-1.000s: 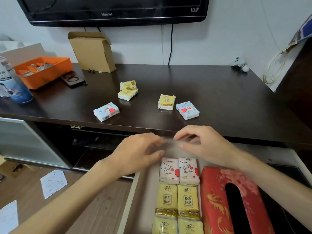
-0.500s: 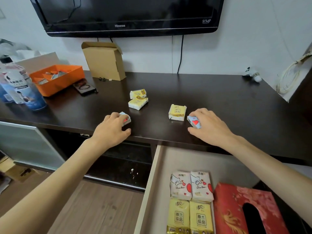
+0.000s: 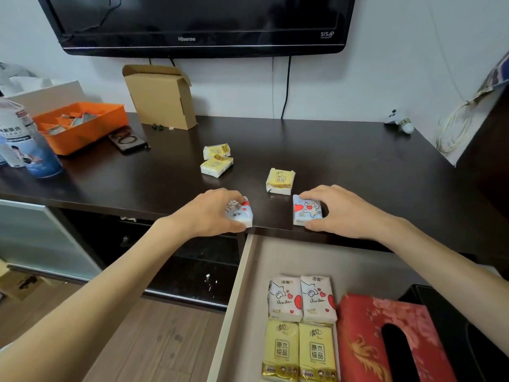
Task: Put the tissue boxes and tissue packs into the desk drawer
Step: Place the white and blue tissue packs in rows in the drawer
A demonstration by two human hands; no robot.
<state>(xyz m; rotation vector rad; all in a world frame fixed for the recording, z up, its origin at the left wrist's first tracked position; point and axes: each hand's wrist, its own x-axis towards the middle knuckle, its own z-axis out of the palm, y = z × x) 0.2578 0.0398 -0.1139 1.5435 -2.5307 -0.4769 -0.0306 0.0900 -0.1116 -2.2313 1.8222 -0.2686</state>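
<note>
My left hand (image 3: 210, 213) grips a white tissue pack with red hearts (image 3: 240, 215) at the dark desk's front edge. My right hand (image 3: 340, 212) grips a matching heart pack (image 3: 306, 210) beside it. Three yellow tissue packs lie further back on the desk (image 3: 358, 161): two together (image 3: 217, 159) and one alone (image 3: 280, 181). Below, the open drawer (image 3: 242, 285) holds two white heart packs (image 3: 301, 297), yellow packs (image 3: 298, 351) and a red tissue box (image 3: 385, 340).
An orange tray (image 3: 80, 126), a phone (image 3: 128, 142), a water bottle (image 3: 26, 144) and an open cardboard box (image 3: 161, 96) stand at the back left. A black television (image 3: 198, 23) hangs above. Coiled cable (image 3: 454, 128) hangs at the right.
Both hands left the drawer, reached up to the desk and closed on the two heart packs, then drew them toward the front edge. The view shifted upward.
</note>
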